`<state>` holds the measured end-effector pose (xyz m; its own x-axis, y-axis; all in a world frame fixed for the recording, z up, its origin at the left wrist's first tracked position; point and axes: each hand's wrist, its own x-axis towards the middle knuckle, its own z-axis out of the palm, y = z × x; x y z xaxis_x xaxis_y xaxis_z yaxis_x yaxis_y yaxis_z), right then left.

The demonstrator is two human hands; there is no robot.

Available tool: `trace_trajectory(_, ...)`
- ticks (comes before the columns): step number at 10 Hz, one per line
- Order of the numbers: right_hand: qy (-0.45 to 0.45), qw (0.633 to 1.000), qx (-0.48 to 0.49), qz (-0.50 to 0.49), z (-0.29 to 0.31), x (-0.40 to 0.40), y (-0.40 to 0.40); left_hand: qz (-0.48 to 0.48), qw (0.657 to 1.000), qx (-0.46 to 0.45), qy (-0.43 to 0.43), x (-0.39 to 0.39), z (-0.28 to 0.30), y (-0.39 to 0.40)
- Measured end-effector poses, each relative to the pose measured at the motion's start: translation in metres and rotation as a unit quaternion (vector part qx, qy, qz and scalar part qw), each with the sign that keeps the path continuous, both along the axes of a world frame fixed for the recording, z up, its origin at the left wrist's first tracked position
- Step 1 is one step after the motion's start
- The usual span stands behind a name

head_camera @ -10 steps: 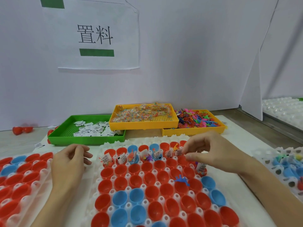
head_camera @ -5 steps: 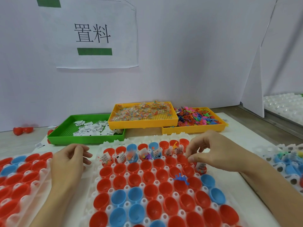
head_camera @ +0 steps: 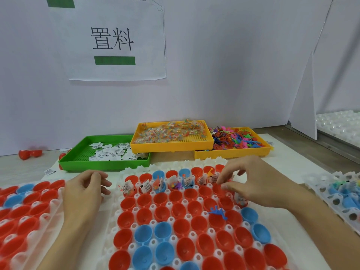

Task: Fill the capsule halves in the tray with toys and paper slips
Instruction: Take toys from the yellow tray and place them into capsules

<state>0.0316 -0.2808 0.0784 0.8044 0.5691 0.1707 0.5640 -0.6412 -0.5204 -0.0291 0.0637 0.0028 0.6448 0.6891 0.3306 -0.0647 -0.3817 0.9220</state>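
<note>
Hovering over the tray's (head_camera: 196, 164) far-right capsule halves (head_camera: 218, 189), the right hand (head_camera: 251, 184) is the nearer; its grip's contents cannot be told; left hand (head_camera: 85, 190) loosely curled, idle.

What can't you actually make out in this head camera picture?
- Whatever the right hand fingers pinch: hidden by the fingers themselves.
- Print on the paper slips in the green tray: too small.
- Capsule halves under the right hand: partly covered.
- Centre tray's near rows: cut off by the bottom edge.
</note>
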Motion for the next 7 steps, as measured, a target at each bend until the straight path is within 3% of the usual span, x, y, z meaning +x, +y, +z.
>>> trace_trajectory(4,-0.013,0.991,-0.119,0.065,-0.003,-0.024,0.019,0.002,1.0,0.002,-0.004,0.0,0.0,0.0)
trace_trajectory(6,-0.014,0.993,-0.087,0.078,0.0,-0.028,0.021,0.004,1.0,-0.001,-0.005,0.002,0.0,-0.001)
trace_trajectory(7,-0.078,0.977,-0.132,0.151,-0.112,-0.072,-0.012,0.006,1.0,-0.003,-0.006,0.002,-0.002,0.001)
